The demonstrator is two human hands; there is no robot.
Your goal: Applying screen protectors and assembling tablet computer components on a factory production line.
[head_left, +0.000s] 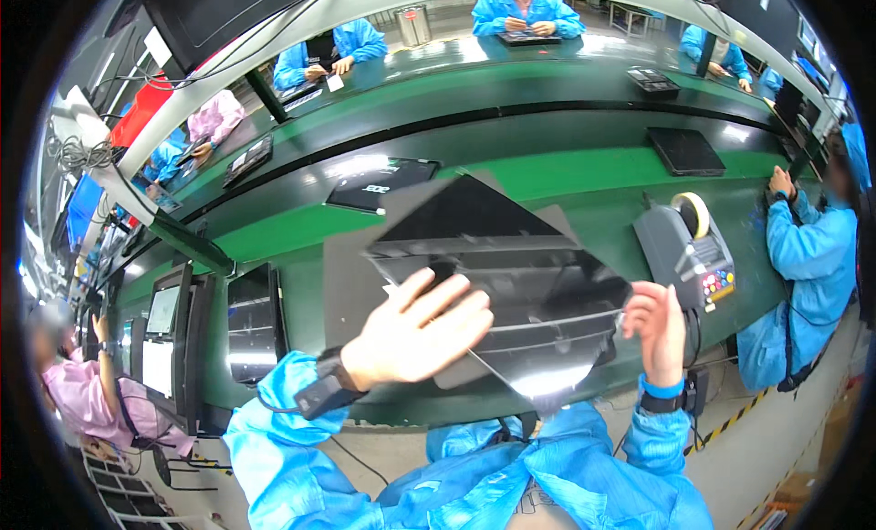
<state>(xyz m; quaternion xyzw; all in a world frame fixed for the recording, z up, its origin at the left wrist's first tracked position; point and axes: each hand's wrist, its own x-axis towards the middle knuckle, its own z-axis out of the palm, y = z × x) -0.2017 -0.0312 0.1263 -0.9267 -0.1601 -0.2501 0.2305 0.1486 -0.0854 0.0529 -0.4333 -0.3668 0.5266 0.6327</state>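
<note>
While left hand (424,334) overlaps black panel (529,279), right hand (657,329) touches corner (623,290).

My left hand (418,336) covers part of the black panel (516,272), which hides much of the grey mat (349,288). Glare washes out the panel's near corner. How my right hand (659,327) meets its edge is too blurred to tell; writing on the monitor (158,367) is too small to read.

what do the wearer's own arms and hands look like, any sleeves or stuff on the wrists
Both the left hand and right hand are gloveless. The sleeves are bright blue. A dark strap with a boxy dark unit circles the left wrist; a dark band circles the right.
</note>
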